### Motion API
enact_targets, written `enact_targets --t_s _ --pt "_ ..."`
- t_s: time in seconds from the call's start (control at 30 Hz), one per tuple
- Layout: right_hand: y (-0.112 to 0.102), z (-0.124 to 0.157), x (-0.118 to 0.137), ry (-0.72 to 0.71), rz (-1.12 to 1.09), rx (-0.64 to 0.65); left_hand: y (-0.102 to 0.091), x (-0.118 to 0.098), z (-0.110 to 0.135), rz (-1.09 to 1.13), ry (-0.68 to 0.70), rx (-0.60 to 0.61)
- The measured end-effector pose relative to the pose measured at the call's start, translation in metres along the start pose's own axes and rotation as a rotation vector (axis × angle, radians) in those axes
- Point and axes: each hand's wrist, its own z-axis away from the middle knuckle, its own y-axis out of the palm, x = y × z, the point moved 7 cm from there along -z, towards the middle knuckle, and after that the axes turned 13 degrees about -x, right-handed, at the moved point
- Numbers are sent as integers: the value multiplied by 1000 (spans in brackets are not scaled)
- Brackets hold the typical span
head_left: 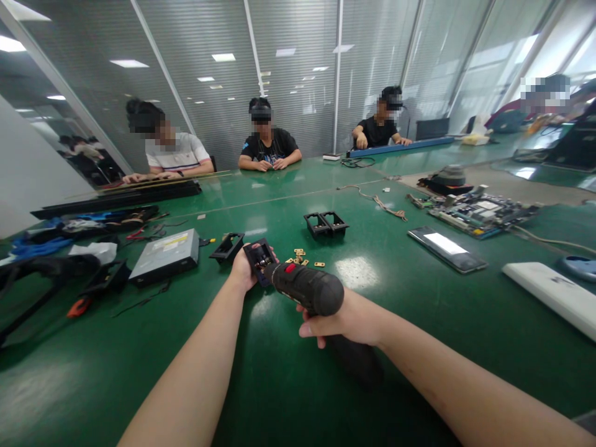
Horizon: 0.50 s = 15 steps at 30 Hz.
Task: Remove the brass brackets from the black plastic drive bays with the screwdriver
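My right hand (347, 321) is wrapped round the grip of a black electric screwdriver (305, 287) with a red switch. Its tip points into a small black plastic frame (259, 259). My left hand (243, 268) holds that frame tilted up off the green table (288, 385). Several small brass plates (303, 257) lie on the table just beyond the frame. Two more black frames lie further out, one (226, 246) to the left and a double one (326, 223) ahead.
A grey optical drive (165, 254) and an orange-handled tool (78, 306) lie left. A phone (446, 248), a circuit board (482, 213) and a white bar (552, 297) lie right. Three people sit across the table, and a fourth is at the far right.
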Motion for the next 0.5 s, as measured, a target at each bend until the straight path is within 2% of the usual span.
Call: enact_targets --t_s 0.5 --pt "1 -2 -2 -24 6 -11 0 0 2 -18 17 -37"
